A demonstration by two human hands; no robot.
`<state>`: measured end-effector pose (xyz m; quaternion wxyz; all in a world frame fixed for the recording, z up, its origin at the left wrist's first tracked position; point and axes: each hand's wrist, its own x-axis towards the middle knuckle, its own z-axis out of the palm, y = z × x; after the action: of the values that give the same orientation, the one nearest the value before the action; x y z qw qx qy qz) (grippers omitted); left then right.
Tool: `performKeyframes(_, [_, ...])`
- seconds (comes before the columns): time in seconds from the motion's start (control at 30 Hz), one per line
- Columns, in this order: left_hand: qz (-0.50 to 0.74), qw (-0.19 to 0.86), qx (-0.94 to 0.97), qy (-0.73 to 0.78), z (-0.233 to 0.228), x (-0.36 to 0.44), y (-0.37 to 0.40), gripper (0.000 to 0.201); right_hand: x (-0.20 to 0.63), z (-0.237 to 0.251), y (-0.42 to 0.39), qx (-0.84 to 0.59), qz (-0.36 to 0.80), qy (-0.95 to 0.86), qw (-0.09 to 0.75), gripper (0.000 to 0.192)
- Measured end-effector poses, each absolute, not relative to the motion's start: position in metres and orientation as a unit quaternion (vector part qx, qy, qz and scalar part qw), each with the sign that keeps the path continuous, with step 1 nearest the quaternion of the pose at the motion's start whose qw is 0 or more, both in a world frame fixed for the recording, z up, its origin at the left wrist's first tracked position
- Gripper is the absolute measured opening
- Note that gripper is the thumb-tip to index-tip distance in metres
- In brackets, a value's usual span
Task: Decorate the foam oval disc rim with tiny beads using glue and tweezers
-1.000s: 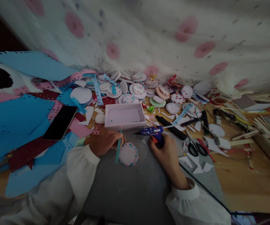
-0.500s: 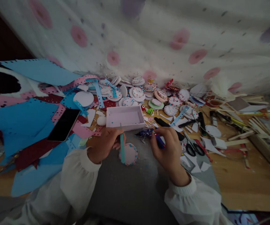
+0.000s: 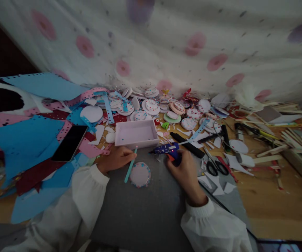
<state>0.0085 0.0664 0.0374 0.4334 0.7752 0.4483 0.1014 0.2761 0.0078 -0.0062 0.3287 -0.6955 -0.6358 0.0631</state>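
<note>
My left hand (image 3: 118,159) is closed, pinching a slim teal stick (image 3: 129,171) with a tiny pinkish bit at its upper tip. Just right of the stick, a round white disc (image 3: 140,174) edged with red and blue dots lies flat on the grey mat (image 3: 140,213). The fingers of my right hand (image 3: 184,171) are closed round the handle of a blue hot glue gun (image 3: 165,149) with an orange-red trigger. Its nozzle points left, and a small red light glows on its body. Behind my hands stands a shallow pale box (image 3: 136,142).
Layered decorated discs (image 3: 151,106) are heaped along the curtain (image 3: 151,52). A phone (image 3: 69,143) and coloured paper sheets (image 3: 25,134) lie left. Black-handled scissors (image 3: 216,167), a black rod (image 3: 187,145), paper scraps and wooden sticks (image 3: 271,150) lie right.
My right hand has gone from pinched fingertips above the glue gun to a grip on its handle. My left hand has moved the stick off the disc, leftward.
</note>
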Motion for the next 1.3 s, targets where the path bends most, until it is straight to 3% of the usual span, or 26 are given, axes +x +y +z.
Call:
performKeyframes(0.13, [0.052,0.32,0.84,0.435,0.045,0.016,0.07,0.051,0.273,0.004,0.006,-0.695,0.131,-0.566,0.424,0.041])
performKeyframes(0.27, [0.087,0.26,0.865,0.421,0.054,0.021,0.065,0.044,0.269,0.009,0.002,-0.689,0.141,-0.528,0.476,0.043])
performKeyframes(0.43, [0.177,0.356,0.8,0.449,0.067,0.023,0.055,0.035,0.268,0.01,0.003,-0.692,0.164,-0.509,0.485,0.041])
performKeyframes(0.67, [0.155,0.172,0.863,0.448,0.063,0.023,0.06,0.032,0.264,0.013,0.004,-0.682,0.183,-0.512,0.49,0.038])
performKeyframes(1.0, [0.181,0.304,0.835,0.422,0.043,0.029,0.053,0.034,0.257,0.008,0.003,-0.656,0.223,-0.53,0.489,0.039])
performKeyframes(1.3, [0.191,0.361,0.806,0.429,0.044,0.028,0.054,0.036,0.253,0.011,0.003,-0.661,0.198,-0.541,0.48,0.041])
